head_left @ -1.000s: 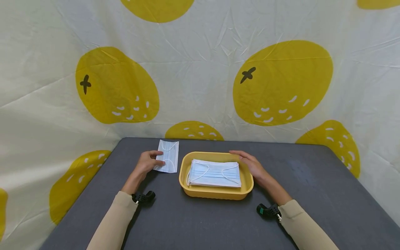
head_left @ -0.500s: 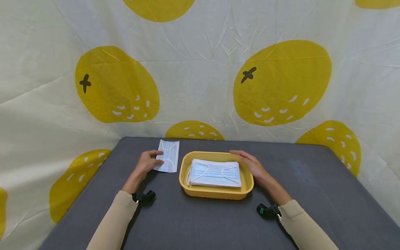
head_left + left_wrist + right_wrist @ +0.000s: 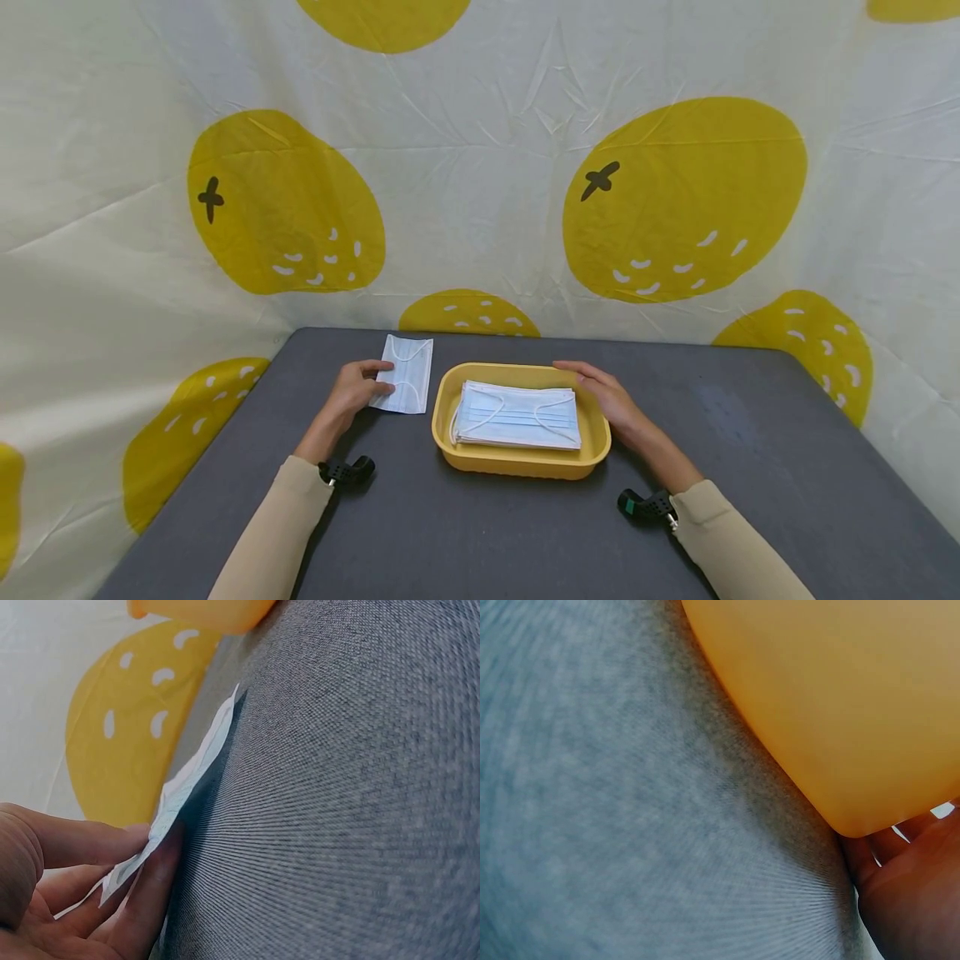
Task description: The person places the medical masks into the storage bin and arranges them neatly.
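Observation:
My left hand (image 3: 354,387) pinches the left edge of a pale blue face mask (image 3: 408,375), thumb on top and fingers underneath. In the left wrist view the mask (image 3: 191,780) is seen edge-on, slanting close over the table. To its right stands a yellow basket (image 3: 517,463) with a stack of face masks (image 3: 517,417) lying flat inside, white ear loops on top. My right hand (image 3: 611,404) rests along the basket's right end, its fingers stretched toward the far rim. In the right wrist view the fingers (image 3: 885,847) lie against the basket's outer wall, partly hidden by it.
A dark grey table (image 3: 480,533) lies under everything. Behind it and at the sides hangs a white cloth (image 3: 472,208) with large yellow fruit prints. Each wrist carries a black strap mount, such as the left mount (image 3: 348,472).

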The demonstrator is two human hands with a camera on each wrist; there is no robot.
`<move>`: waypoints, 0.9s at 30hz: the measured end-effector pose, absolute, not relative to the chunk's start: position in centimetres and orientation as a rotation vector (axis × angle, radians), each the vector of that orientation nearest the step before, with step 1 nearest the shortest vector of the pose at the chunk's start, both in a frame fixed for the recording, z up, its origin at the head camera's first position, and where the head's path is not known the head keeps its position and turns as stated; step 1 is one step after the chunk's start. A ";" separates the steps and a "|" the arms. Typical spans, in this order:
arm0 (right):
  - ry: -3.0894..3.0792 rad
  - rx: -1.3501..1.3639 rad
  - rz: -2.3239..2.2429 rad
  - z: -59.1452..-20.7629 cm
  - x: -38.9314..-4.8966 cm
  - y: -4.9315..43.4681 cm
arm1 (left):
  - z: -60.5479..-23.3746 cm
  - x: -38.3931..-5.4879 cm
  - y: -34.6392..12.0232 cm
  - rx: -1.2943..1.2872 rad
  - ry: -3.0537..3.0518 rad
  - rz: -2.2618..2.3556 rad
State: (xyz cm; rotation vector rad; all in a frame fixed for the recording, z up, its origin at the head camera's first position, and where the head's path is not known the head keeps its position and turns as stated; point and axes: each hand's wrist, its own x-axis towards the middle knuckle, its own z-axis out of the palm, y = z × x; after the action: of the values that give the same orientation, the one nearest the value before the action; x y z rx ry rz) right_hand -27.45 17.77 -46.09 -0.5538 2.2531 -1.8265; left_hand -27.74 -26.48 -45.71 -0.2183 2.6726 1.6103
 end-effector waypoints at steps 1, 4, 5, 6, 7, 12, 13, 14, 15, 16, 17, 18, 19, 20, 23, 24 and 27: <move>2.253 -0.554 -1.825 -46.1 -27.5 17.8 | -45.7 -27.8 -26.5 -0.220 2.669 1.613; 2.248 -0.565 -1.831 -46.1 -27.5 17.8 | -45.6 -27.8 -26.4 -0.213 2.663 1.619; 2.245 -0.570 -1.833 -46.1 -27.5 17.8 | -45.6 -27.7 -26.4 -0.209 2.661 1.624; 2.240 -0.576 -1.837 -46.1 -27.5 17.8 | -45.5 -27.7 -26.5 -0.213 2.652 1.637; 2.236 -0.581 -1.842 -46.1 -27.5 17.8 | -45.5 -27.7 -26.4 -0.209 2.650 1.640; 2.228 -0.598 -1.847 -46.2 -27.4 17.8 | -45.2 -27.6 -26.4 -0.228 2.634 1.650; 2.230 -0.597 -1.845 -46.2 -27.4 17.8 | -45.1 -27.6 -26.4 -0.230 2.633 1.647; 2.235 -0.596 -1.841 -46.2 -27.4 17.8 | -45.1 -27.6 -26.4 -0.236 2.629 1.650; 2.238 -0.595 -1.838 -46.2 -27.4 17.8 | -45.0 -27.6 -26.4 -0.234 2.628 1.653; 2.241 -0.592 -1.836 -46.2 -27.4 17.8 | -45.0 -27.6 -26.3 -0.231 2.628 1.656; 2.243 -0.590 -1.834 -46.2 -27.4 17.8 | -44.9 -27.5 -26.3 -0.222 2.630 1.660; 2.241 -0.589 -1.834 -46.2 -27.4 17.8 | -44.9 -27.5 -26.3 -0.216 2.632 1.665; 2.242 -0.588 -1.834 -46.1 -27.4 17.8 | -44.8 -27.5 -26.3 -0.208 2.637 1.669; 2.241 -0.589 -1.834 -46.1 -27.4 17.8 | -44.7 -27.4 -26.3 -0.203 2.642 1.671; 2.244 -0.594 -1.832 -46.1 -27.4 17.8 | -44.4 -27.3 -26.2 -0.192 2.655 1.668; 2.246 -0.595 -1.831 -46.1 -27.4 17.8 | -44.3 -27.3 -26.1 -0.192 2.657 1.669; 2.248 -0.595 -1.832 -46.0 -27.4 17.7 | -44.0 -27.3 -26.1 -0.192 2.654 1.683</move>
State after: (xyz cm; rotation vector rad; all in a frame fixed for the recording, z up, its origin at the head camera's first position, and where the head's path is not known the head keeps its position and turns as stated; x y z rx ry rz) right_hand -27.37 17.74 -45.98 -0.5955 2.2481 -1.8318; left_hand -27.34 -26.07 -44.04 -0.1923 2.6537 1.6834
